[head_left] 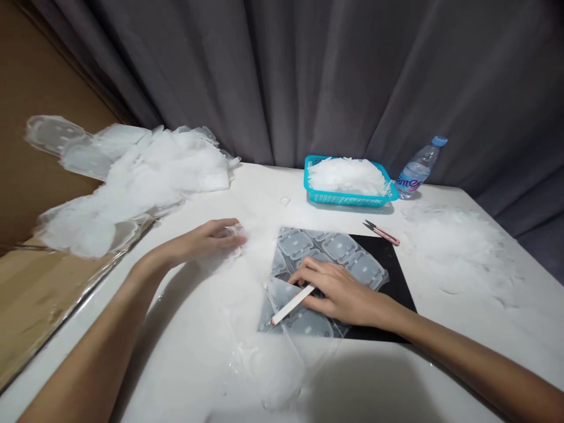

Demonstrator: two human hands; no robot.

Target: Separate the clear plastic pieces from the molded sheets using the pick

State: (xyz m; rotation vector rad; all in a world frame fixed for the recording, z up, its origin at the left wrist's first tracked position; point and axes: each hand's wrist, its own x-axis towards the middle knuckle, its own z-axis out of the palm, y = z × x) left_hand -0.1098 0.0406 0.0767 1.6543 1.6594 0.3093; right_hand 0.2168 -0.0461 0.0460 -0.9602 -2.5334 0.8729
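Note:
My right hand (337,291) lies over a sheet of translucent plastic shapes (304,241), with a slim white stick-like tool (293,304) gripped between thumb and fingers. The tool's reddish tip points down to the lower left, over the sheet. Beneath the sheet is a black mat (399,282), bare along its right side. Left of the mat, my left hand (215,239) has its fingers closed around thin clear plastic scraps (237,235); their exact shape is blurred. More clear plastic (277,370) lies in front of the mat, near the table's front edge.
A large heap of translucent plastic pieces (163,161) fills the back left, beside cardboard (39,294). Behind the mat stand a blue basket (348,200) of white pieces and a water bottle (416,170). Pink-handled snips (383,233) lie near a scrap pile (462,252) at right.

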